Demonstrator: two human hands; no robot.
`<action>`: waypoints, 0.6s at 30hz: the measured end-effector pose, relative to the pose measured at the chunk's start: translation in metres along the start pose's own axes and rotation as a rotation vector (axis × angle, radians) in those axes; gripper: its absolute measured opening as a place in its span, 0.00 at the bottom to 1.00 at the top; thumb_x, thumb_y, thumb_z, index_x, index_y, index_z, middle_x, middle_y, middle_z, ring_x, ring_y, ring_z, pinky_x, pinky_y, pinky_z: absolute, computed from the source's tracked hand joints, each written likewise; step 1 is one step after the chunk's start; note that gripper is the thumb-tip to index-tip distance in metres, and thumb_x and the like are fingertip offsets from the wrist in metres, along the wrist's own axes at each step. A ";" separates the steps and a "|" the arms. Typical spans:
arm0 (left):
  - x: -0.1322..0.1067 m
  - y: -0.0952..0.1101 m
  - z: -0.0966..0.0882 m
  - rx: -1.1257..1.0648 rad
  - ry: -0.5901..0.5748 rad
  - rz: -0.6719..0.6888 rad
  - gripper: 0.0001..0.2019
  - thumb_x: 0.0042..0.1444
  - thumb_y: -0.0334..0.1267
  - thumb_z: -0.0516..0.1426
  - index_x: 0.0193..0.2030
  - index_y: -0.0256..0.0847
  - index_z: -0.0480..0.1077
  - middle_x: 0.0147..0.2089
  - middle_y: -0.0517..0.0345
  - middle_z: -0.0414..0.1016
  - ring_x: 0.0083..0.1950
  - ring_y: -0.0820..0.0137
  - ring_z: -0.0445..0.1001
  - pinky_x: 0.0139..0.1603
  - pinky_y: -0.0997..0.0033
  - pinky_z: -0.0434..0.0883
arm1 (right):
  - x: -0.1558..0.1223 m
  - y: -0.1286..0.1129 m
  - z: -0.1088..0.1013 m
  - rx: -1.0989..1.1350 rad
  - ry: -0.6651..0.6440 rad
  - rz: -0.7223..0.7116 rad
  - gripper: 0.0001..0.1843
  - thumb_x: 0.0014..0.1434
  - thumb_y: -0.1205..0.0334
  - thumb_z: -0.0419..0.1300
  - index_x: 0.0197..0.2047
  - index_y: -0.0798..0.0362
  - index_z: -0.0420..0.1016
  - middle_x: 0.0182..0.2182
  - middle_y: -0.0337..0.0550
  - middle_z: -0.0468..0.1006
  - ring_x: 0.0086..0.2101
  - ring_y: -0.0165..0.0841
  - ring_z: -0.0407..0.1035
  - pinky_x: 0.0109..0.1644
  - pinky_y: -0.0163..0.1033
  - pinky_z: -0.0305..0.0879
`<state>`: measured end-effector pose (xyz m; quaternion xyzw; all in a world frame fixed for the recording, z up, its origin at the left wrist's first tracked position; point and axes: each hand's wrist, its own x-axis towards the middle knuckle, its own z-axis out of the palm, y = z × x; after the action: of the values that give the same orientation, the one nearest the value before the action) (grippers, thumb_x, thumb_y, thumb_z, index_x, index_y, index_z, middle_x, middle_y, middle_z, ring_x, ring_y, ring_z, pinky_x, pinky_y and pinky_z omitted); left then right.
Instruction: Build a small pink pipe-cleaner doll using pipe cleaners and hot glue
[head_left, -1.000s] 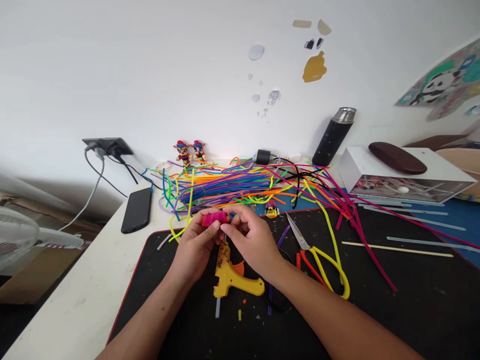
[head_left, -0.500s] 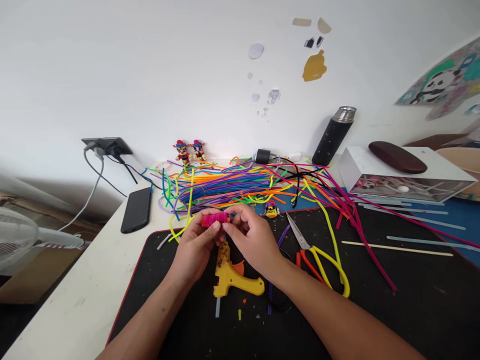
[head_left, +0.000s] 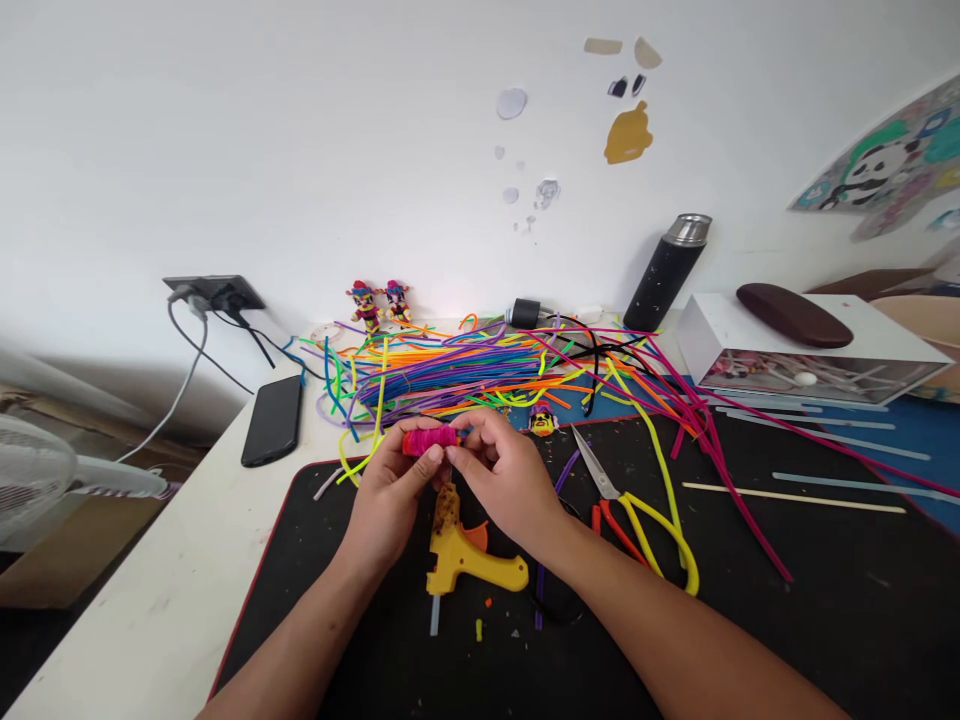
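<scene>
Little moved since earlier; left hand [head_left: 388, 500] clamped fingers round pink coil [head_left: 430, 441], right hand [head_left: 510, 475] fingers pinched its end

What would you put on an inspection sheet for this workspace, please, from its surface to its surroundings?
Surface: black mat on a white table, scraps scattered over the mat.
Job's things: pink roll, held; glue gun, lying on the mat.
Clutter: pipe cleaners heaped along the back; scissors right of the glue gun.
Hands: left hand and right hand, both closed on the pink roll, near the glue gun's front end.
Cables: plugs in the wall socket; black cord amid the pipe cleaners.
Surroundings: phone at left, flask at back right.
</scene>
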<state>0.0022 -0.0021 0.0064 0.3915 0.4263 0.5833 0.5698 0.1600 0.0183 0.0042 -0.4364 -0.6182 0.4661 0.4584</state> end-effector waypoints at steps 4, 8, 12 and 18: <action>-0.001 -0.003 -0.002 0.047 0.007 0.035 0.17 0.56 0.44 0.73 0.49 0.42 0.77 0.38 0.59 0.77 0.35 0.72 0.71 0.36 0.74 0.71 | 0.001 0.000 -0.001 -0.007 0.001 -0.028 0.09 0.66 0.60 0.64 0.50 0.47 0.76 0.27 0.33 0.74 0.28 0.32 0.70 0.34 0.38 0.63; -0.001 -0.006 -0.003 0.103 0.013 0.085 0.16 0.58 0.44 0.72 0.50 0.43 0.77 0.41 0.58 0.77 0.37 0.72 0.71 0.37 0.74 0.71 | 0.000 0.001 -0.004 0.003 -0.007 -0.069 0.08 0.69 0.56 0.62 0.49 0.48 0.77 0.25 0.33 0.72 0.25 0.31 0.68 0.30 0.37 0.59; -0.002 -0.006 -0.003 0.162 0.003 0.113 0.15 0.60 0.44 0.70 0.51 0.45 0.76 0.41 0.59 0.77 0.38 0.71 0.72 0.39 0.73 0.72 | 0.001 -0.001 -0.005 0.027 -0.002 -0.051 0.10 0.70 0.53 0.60 0.47 0.49 0.78 0.23 0.32 0.70 0.24 0.31 0.65 0.29 0.37 0.57; -0.003 -0.006 -0.003 0.264 0.008 0.159 0.13 0.64 0.49 0.67 0.50 0.46 0.76 0.41 0.59 0.76 0.38 0.70 0.73 0.40 0.71 0.72 | 0.001 -0.004 -0.004 0.044 0.024 -0.044 0.09 0.69 0.54 0.60 0.43 0.50 0.77 0.22 0.32 0.68 0.23 0.30 0.63 0.29 0.37 0.57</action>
<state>0.0015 -0.0053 -0.0003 0.4933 0.4692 0.5670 0.4637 0.1635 0.0190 0.0093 -0.4181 -0.6116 0.4641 0.4855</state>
